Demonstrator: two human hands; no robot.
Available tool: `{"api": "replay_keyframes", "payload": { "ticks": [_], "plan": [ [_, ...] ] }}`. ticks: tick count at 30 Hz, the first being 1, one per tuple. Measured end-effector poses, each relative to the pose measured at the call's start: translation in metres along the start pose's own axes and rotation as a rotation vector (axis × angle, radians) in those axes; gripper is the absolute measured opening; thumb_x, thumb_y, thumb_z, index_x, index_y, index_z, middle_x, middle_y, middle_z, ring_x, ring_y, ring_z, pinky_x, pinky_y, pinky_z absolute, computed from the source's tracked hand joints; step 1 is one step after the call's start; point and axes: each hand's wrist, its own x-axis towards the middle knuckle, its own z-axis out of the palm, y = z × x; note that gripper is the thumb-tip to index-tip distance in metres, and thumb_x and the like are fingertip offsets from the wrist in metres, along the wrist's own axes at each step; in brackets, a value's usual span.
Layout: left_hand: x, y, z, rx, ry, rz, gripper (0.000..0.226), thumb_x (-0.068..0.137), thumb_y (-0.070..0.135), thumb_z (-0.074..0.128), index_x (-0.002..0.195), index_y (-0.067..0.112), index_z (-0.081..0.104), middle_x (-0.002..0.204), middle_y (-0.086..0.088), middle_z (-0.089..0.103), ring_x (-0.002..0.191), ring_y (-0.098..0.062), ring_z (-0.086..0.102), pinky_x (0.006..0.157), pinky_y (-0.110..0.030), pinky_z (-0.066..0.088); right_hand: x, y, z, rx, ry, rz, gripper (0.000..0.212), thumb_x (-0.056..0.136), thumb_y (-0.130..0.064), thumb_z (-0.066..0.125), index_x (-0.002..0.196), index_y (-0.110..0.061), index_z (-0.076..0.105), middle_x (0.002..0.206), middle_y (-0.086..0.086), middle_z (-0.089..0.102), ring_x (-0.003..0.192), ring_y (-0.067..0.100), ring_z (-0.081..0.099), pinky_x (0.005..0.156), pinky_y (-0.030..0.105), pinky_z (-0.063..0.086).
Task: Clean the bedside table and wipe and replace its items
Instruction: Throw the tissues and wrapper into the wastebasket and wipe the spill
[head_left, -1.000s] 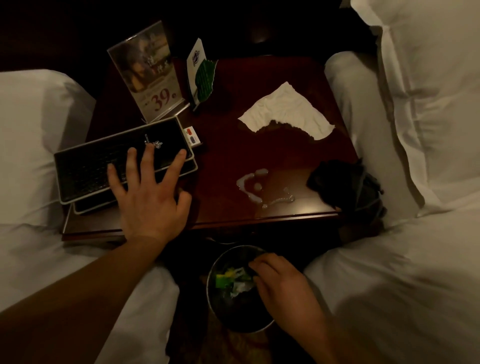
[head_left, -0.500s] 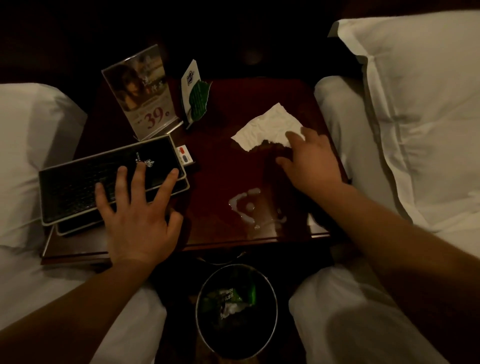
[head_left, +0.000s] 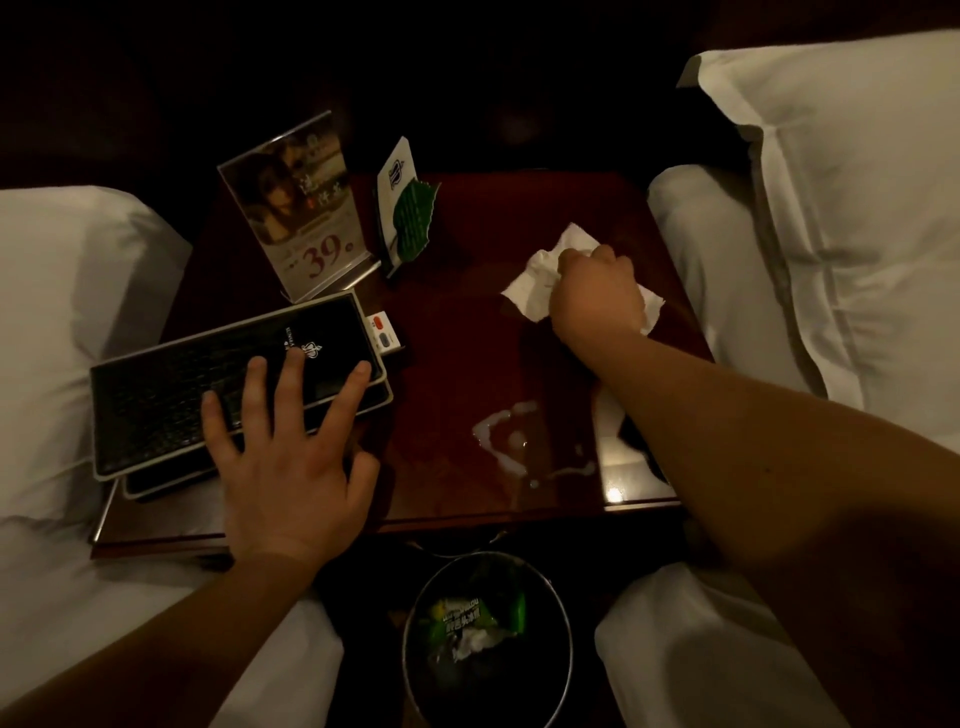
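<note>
A dark red bedside table (head_left: 457, 332) stands between two beds. My right hand (head_left: 595, 296) grips a crumpled white tissue (head_left: 535, 283) on the table's right half, fingers curled round it. A whitish spill (head_left: 511, 441) lies on the wood near the front edge. My left hand (head_left: 283, 447) rests flat with spread fingers on a stack of black folders (head_left: 208, 395) at the table's left. Behind the folders stand an acrylic sign (head_left: 301, 213) marked 39 and a card with a green leaf (head_left: 408, 208). A small white box (head_left: 383, 335) lies beside the folders.
A round bin (head_left: 488, 639) holding wrappers sits on the floor below the table's front edge. White bedding lies at the left (head_left: 67, 322) and white pillows at the right (head_left: 831, 208). A dark object (head_left: 641, 441) shows partly behind my right forearm.
My right hand came up from the bin to the tissue and has closed round it, crumpling it. My left hand stayed on the folders.
</note>
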Motion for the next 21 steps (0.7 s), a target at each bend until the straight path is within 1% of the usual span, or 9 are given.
{"api": "replay_keyframes", "payload": {
  "ticks": [3,5,7,9,13,15,17,19,21],
  "plan": [
    [0.003,-0.001,0.0,0.011,-0.012,-0.006,0.072,0.081,0.044,0.042,0.152,0.041,0.029,0.159,-0.016,0.026,0.15,-0.039,0.014,0.116,-0.068,0.007,0.003,0.007,-0.003,0.099,0.087,-0.002,0.026,0.089,-0.001,0.051,0.113,-0.005,0.057,0.112,0.018,0.06,0.101,0.033,0.057,0.071,0.037,0.045],
    [0.004,0.001,0.0,0.01,-0.012,-0.002,0.072,0.081,0.044,0.043,0.152,0.04,0.029,0.159,-0.016,0.026,0.15,-0.04,0.014,0.116,-0.068,0.006,-0.001,0.014,-0.011,0.28,0.166,-0.007,0.017,0.089,-0.006,0.053,0.104,-0.005,0.06,0.094,0.014,0.065,0.081,0.027,0.062,0.064,0.039,0.05],
    [0.004,0.001,0.0,0.016,-0.008,0.003,0.072,0.082,0.043,0.043,0.152,0.04,0.03,0.159,-0.017,0.026,0.15,-0.04,0.015,0.115,-0.068,0.006,-0.01,0.02,-0.022,0.494,0.242,-0.043,0.012,0.087,-0.01,0.054,0.094,-0.006,0.062,0.08,0.01,0.064,0.066,0.024,0.059,0.058,0.042,0.054],
    [0.004,0.001,0.0,0.015,-0.005,0.001,0.07,0.083,0.043,0.043,0.152,0.04,0.031,0.158,-0.017,0.027,0.15,-0.04,0.015,0.116,-0.068,0.006,-0.023,0.023,-0.031,0.585,0.301,-0.103,0.021,0.086,-0.001,0.047,0.093,-0.009,0.065,0.084,0.012,0.064,0.069,0.026,0.06,0.061,0.043,0.054],
    [0.005,0.0,-0.002,0.006,-0.014,-0.008,0.07,0.083,0.042,0.044,0.152,0.04,0.03,0.159,-0.017,0.027,0.15,-0.041,0.015,0.116,-0.067,0.006,-0.067,0.013,-0.054,0.825,0.305,-0.176,0.034,0.078,0.009,0.046,0.08,-0.015,0.071,0.095,0.004,0.063,0.079,0.01,0.057,0.064,0.014,0.045],
    [0.005,-0.001,-0.003,0.012,-0.02,-0.01,0.07,0.083,0.042,0.044,0.152,0.04,0.03,0.158,-0.017,0.027,0.149,-0.041,0.015,0.116,-0.068,0.006,-0.093,0.005,-0.063,0.969,0.267,-0.177,0.038,0.077,0.012,0.048,0.073,-0.018,0.07,0.095,0.0,0.064,0.083,0.003,0.058,0.068,0.013,0.047],
    [0.004,-0.001,-0.003,0.015,-0.023,-0.013,0.07,0.083,0.043,0.043,0.152,0.04,0.03,0.159,-0.017,0.027,0.15,-0.04,0.014,0.116,-0.068,0.007,-0.123,0.003,-0.067,1.052,0.252,-0.22,0.037,0.075,0.015,0.052,0.071,-0.016,0.071,0.095,-0.001,0.066,0.088,0.004,0.062,0.072,0.016,0.049],
    [0.004,-0.001,-0.003,0.013,-0.019,-0.011,0.07,0.083,0.044,0.042,0.152,0.041,0.03,0.159,-0.017,0.027,0.15,-0.04,0.014,0.116,-0.067,0.006,-0.155,0.005,-0.062,1.067,0.235,-0.292,0.034,0.073,0.016,0.055,0.073,-0.013,0.073,0.096,-0.003,0.068,0.091,0.003,0.063,0.075,0.012,0.046],
    [0.005,0.001,-0.003,0.009,-0.017,-0.011,0.07,0.083,0.044,0.042,0.152,0.041,0.03,0.159,-0.017,0.026,0.15,-0.04,0.014,0.116,-0.067,0.006,-0.189,0.01,-0.049,1.062,0.17,-0.337,0.037,0.073,0.017,0.057,0.075,-0.016,0.074,0.1,-0.009,0.068,0.095,0.001,0.063,0.077,0.01,0.046]
  ]
}}
